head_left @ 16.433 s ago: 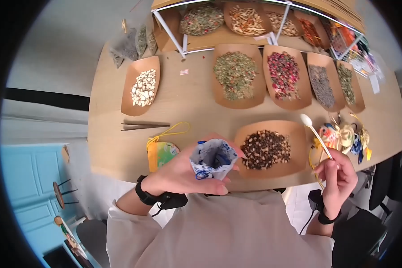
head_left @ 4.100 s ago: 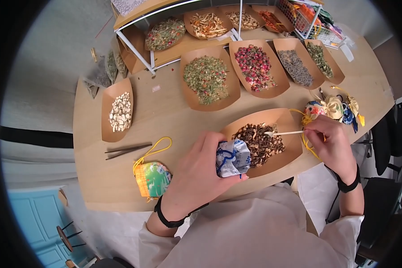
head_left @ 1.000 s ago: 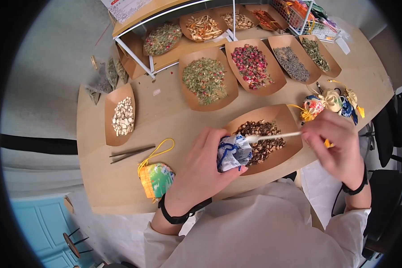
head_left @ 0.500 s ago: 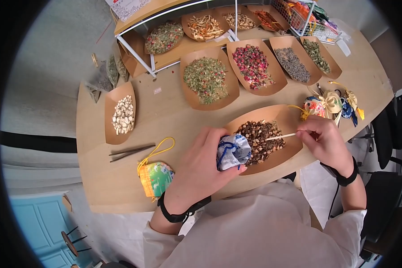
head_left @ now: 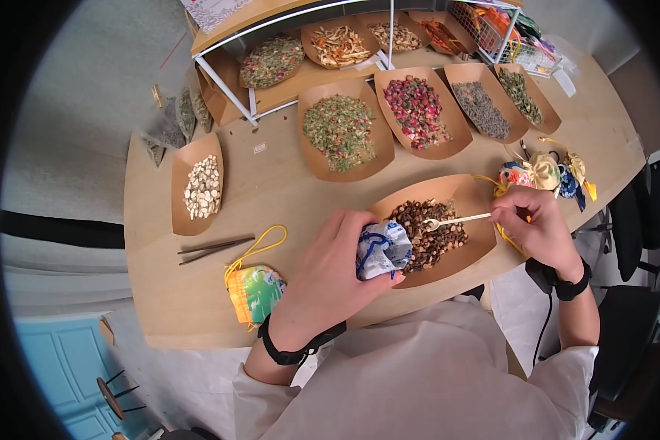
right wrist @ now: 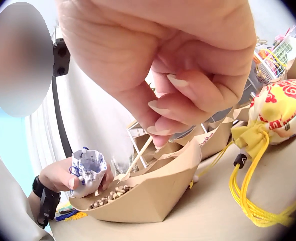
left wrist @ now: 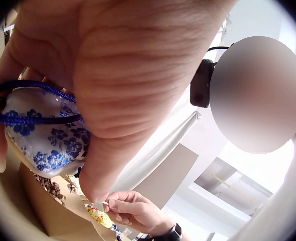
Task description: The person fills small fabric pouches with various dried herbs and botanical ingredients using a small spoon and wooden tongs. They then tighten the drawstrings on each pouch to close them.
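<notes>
My left hand (head_left: 326,275) grips a small white drawstring pouch (head_left: 381,251) with blue flowers and a blue cord, its open mouth tilted toward the dark herb pieces. In the right wrist view the pouch (right wrist: 87,170) shows its opening, at the rim of the paper tray. My right hand (head_left: 539,227) pinches the end of a thin white spoon (head_left: 466,218) between thumb and fingers. The spoon's bowl lies on the brown and tan chopped herbs (head_left: 436,246) in the boat-shaped kraft tray (head_left: 480,246).
A green and yellow pouch (head_left: 257,293) and dark tweezers (head_left: 216,249) lie left. Trays of mixed green herbs (head_left: 339,130), rosebuds (head_left: 418,110) and white pieces (head_left: 202,187) stand behind. Filled sachets (head_left: 543,172) sit beyond my right hand. A white-framed shelf (head_left: 227,92) is at the back.
Over the last second the spoon has moved from the pouch's mouth back down into the herbs, where its bowl now shows on top. Earlier, the pouch was held upright, left of the tray.
</notes>
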The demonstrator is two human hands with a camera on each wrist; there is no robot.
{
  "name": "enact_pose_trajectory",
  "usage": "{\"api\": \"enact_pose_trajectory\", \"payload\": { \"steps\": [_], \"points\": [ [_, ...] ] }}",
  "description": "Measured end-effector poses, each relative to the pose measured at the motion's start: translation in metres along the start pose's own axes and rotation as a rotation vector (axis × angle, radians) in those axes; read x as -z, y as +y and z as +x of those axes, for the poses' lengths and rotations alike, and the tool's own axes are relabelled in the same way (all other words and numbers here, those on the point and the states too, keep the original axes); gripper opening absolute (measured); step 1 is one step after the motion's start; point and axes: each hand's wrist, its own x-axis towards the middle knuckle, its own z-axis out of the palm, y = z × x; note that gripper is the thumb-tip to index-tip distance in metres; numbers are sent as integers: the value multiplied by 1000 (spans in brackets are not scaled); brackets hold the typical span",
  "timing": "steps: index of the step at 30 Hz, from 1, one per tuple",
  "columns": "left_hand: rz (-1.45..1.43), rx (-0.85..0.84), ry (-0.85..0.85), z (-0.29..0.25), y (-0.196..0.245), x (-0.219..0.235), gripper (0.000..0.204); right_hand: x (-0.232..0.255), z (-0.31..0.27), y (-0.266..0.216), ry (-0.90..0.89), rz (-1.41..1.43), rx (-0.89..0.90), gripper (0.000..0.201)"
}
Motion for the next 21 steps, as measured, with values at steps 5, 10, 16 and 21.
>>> {"api": "enact_pose_trajectory", "payload": {
  "steps": [5, 10, 16, 21],
  "points": [
    [-26, 40, -45, 0, 1, 1, 60, -2, -7, -37, 27, -113, 113, 5],
    [-38, 18, -33, 0, 0, 0, 60, -22, -16, -67, 141, -484, 616, 4],
    [-37, 38, -28, -1, 1, 1, 59, 7, -3, -59, 189, -529, 366, 4],
    [-25, 38, -30, 0, -1, 0, 58, 3, 17, -26, 100, -500, 316, 6]
  ]
}}
